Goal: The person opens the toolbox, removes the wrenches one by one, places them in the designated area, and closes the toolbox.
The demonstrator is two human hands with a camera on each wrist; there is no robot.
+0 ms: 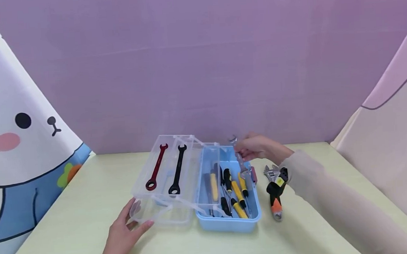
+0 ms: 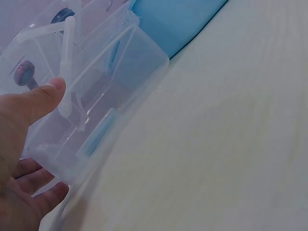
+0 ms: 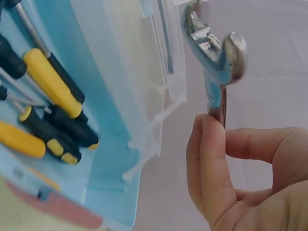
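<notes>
My right hand (image 1: 257,145) pinches a silver wrench (image 1: 240,161) above the right back part of a blue toolbox (image 1: 227,225). In the right wrist view, its open-ended jaw sticks up past the fingertips (image 3: 211,130). Several yellow-and-black screwdrivers (image 1: 237,191) lie in the box. My left hand (image 1: 120,231) holds the near left corner of a clear plastic tray (image 1: 146,194), hinged out to the left of the box. The thumb (image 2: 43,98) lies over its near side, the other fingers around the corner. A red wrench (image 1: 157,167) and a black wrench (image 1: 178,169) lie in the tray.
Right of the toolbox, an adjustable wrench (image 1: 275,206) with an orange and black handle lies on the pale table (image 1: 69,216), partly hidden by a black and yellow item near the sleeve. A purple backdrop (image 1: 203,65) rises behind the table.
</notes>
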